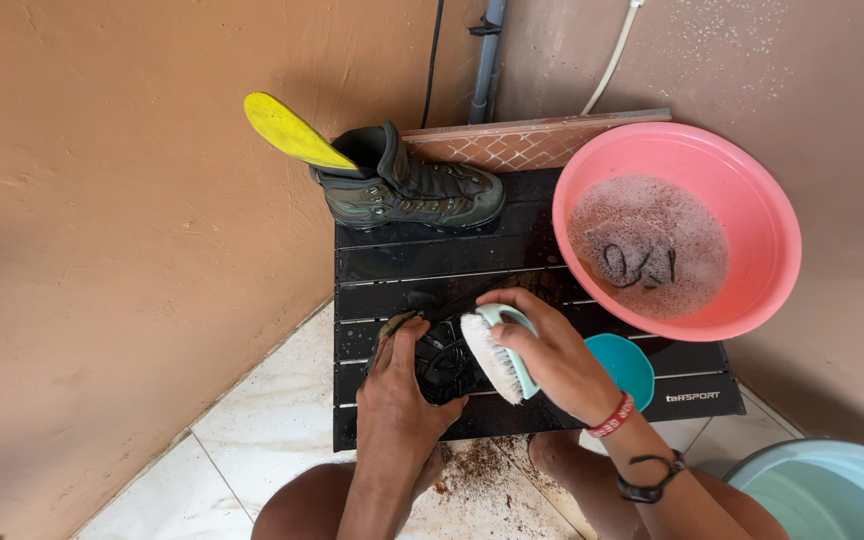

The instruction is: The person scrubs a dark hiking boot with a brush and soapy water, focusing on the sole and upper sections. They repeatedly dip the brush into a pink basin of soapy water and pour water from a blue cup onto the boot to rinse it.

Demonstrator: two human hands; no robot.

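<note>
the left hand is pressing down on a dark boot that is lying sole-up on a black slatted table, fingers spread and curled over the heel end so the rubber tread is showing between them. the right hand is wrapping tightly round a scrub brush with a pale mint plastic back and stiff white bristles, and the bristles are touching the lugged, glossy wet sole just beside the left fingers. the right wrist is wearing a red woven band and a dark cord bracelet

the table is made of narrow shiny slats, wet and reflecting light. at its far edge a second boot is standing upright, olive and grey with laces and metal eyelets, its leather looking dull and damp; a bright yellow insole, smooth and tongue-shaped, is sticking up out of its collar and leaning toward the left. on the right of the table a round pink plastic basin is holding foamy, murky water with dark laces curling under the suds. a small teal bowl is sitting just beside the right hand, partly hidden by it. a pale blue tub is showing at the lower right corner

the walls are rough terracotta plaster, the floor is glossy cream tile, and brown gritty dirt is lying scattered on it between the person's bare knees
</note>
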